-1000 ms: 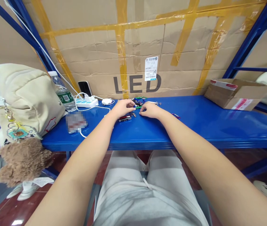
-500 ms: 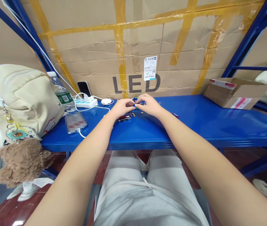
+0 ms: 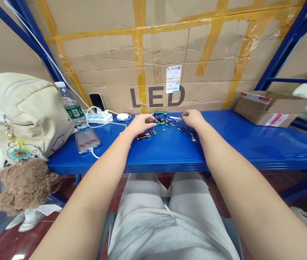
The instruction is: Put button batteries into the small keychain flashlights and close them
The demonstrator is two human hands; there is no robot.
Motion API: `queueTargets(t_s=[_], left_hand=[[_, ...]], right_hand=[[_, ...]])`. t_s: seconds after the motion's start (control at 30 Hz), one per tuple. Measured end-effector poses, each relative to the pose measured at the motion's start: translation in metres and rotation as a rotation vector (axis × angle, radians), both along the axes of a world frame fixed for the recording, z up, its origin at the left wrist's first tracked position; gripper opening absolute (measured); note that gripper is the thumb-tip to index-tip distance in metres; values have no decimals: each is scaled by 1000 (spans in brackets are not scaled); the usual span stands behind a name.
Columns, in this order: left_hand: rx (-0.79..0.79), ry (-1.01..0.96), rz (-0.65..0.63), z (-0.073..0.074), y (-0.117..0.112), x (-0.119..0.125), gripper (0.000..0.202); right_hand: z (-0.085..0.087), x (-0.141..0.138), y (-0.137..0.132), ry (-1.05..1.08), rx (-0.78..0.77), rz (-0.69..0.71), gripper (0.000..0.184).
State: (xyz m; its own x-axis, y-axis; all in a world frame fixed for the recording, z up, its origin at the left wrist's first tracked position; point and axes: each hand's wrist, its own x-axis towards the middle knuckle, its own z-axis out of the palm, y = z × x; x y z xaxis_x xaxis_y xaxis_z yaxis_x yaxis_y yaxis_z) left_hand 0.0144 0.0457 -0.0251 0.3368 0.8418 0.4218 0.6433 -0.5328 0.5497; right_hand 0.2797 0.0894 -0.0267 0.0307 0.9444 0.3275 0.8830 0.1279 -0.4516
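Observation:
A loose pile of small shiny metallic pieces (image 3: 164, 119), blue, green and silver, lies on the blue tabletop (image 3: 167, 148). At the pile's left edge is my left hand (image 3: 142, 123), thumb and fingers curved with a gap between them. A slim green piece (image 3: 159, 124) lies by its thumb tip. My right hand (image 3: 194, 118) is to the right of the pile, fingertips pinched together; what they hold, if anything, is too small to make out. Red and black pen-like tubes (image 3: 143, 136) lie below my left hand, beside several tiny brownish round bits (image 3: 153, 132).
On the left stand a cream bag (image 3: 31, 104) with a plush charm (image 3: 29, 184), a water bottle (image 3: 73, 110) and a white power strip (image 3: 99, 117) with cables. An open cardboard box (image 3: 269, 108) sits at the right. A big taped carton (image 3: 102, 65) rises behind.
My right hand has moved right, away from my left hand, uncovering the pile. My left hand has hardly moved.

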Motion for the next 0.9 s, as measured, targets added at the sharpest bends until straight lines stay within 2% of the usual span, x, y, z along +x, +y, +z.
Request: queueTargets(t_s=[0.1,0.27,0.4,0.5,0.67,0.9], left_hand=[[11,13,1,0,-1,0,25],[20,29,-9,0,-2,1,23],[22,43,-18,1,-4,3,20],[23,52,-21,2,-6,4,19],[18,38,-28,1,-5,4,19],[16,41,-34,0,-3,3,21]], right_hand=[[-2,-6,0,-68,-12,130,32],[-7,-13,2,-133,7,127,50],[-13,-19,7,-240,-60,195,54],[-14,-23,8,-296,-78,172,48],[-9,-21,1,-252,-48,145,35],[-9,-20,0,-204,-44,66,35]])
